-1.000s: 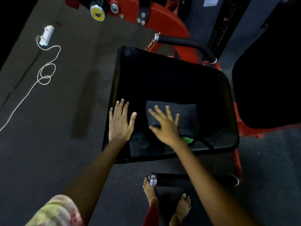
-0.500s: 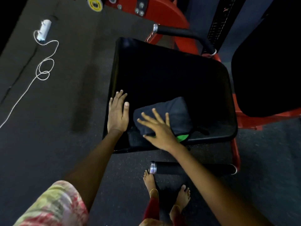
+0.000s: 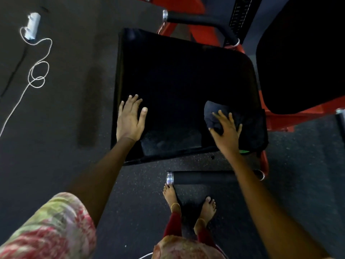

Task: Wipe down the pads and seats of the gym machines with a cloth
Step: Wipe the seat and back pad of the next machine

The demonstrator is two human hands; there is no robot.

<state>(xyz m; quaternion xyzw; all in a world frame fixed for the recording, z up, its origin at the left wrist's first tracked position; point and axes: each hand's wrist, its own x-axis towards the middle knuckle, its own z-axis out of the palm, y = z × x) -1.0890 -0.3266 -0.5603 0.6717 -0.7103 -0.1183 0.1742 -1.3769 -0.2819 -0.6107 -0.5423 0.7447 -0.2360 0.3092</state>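
A black padded seat (image 3: 177,75) of a red gym machine fills the middle of the view. My left hand (image 3: 130,120) lies flat on the seat's near left part, fingers straight. My right hand (image 3: 226,135) presses with spread fingers on a dark navy cloth (image 3: 214,114) at the seat's near right corner. The cloth is bunched under the palm, and a small green tag (image 3: 244,151) shows at the seat's edge below the hand. A second black pad (image 3: 302,53) stands at the right.
Red frame bars (image 3: 291,116) run under and right of the seat. Black foam handles lie at the back (image 3: 201,21) and near my bare feet (image 3: 188,200). A white cord with a plug (image 3: 32,25) trails on the dark rubber floor at the left.
My right hand has slid the cloth from the seat's near middle to its near right corner. My left hand stays flat on the left part. The view tilted slightly.
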